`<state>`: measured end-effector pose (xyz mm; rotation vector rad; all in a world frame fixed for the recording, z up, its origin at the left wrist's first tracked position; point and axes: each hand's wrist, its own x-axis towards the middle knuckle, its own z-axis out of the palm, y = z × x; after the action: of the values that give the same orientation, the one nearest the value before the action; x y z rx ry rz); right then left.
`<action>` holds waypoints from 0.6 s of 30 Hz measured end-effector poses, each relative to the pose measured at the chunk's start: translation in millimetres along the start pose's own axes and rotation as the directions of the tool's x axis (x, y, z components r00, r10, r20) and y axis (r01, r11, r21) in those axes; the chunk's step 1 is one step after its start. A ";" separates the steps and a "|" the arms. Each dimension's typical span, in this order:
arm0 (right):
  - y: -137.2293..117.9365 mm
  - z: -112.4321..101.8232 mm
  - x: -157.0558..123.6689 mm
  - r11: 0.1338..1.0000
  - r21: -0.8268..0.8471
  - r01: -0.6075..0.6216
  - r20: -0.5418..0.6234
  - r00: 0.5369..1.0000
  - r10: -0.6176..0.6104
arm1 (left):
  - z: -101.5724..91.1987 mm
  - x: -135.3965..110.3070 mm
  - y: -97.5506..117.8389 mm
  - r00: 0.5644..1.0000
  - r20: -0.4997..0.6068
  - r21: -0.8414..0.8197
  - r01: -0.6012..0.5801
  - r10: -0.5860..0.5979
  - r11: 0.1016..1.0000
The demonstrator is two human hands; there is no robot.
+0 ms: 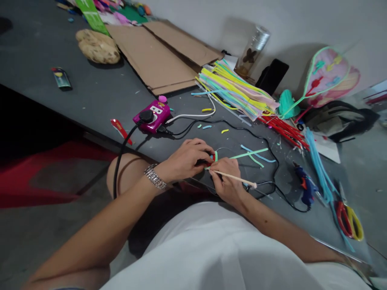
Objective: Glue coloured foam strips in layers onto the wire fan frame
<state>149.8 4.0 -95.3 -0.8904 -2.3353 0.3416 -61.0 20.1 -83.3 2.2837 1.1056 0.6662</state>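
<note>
Stick (pixel 234 177) pinched in right hand (pixel 227 179), red piece (pixel 213 158) in left hand (pixel 193 158); black cord (pixel 269 148) loops nearby.

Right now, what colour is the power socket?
The power socket is magenta, clearest in the head view.

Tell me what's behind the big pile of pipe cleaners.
Behind the pipe cleaners are a bottle and what looks like a black phone, with the wall beyond. Whatever sits low there is covered from view.
</note>
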 end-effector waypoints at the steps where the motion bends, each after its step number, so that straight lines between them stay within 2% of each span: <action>1: -1.5 -3.4 -0.1 1.000 0.019 -0.009 -0.010 1.000 0.009 | 0.1 0.3 -0.2 1.000 0.000 0.005 0.002 -0.002 1.000; 4: -4.2 -23.8 -2.8 0.987 0.158 -0.041 -0.163 0.984 0.067 | 0.8 0.6 -1.6 1.000 -0.004 0.006 -0.008 0.008 1.000; 7: 3.3 -54.1 -12.0 0.972 0.223 -0.080 -0.327 0.933 0.152 | 2.6 0.0 -2.7 0.999 -0.027 -0.002 -0.036 0.036 0.999; 10: 22.6 -80.3 -29.1 0.969 0.156 -0.193 -0.332 0.913 0.235 | 5.0 -0.2 -1.9 0.998 -0.069 -0.012 -0.007 0.006 1.000; 13: 44.4 -94.9 -50.4 0.945 0.063 -0.322 -0.330 0.886 0.324 | 6.6 1.3 0.1 0.995 -0.087 0.020 0.049 -0.047 0.999; 15: 56.8 -100.6 -63.3 0.933 0.001 -0.361 -0.356 0.871 0.338 | 7.1 3.3 1.4 0.997 -0.073 0.063 0.044 -0.040 0.997; 18: 71.4 -110.3 -75.8 0.910 -0.165 -0.381 -0.341 0.887 0.310 | 8.0 7.2 2.9 0.999 -0.039 0.121 -0.001 0.006 0.993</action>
<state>299.9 8.5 -74.1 -1.3787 -1.9446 0.0657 -50.5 22.5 -86.0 2.3843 1.1898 0.6643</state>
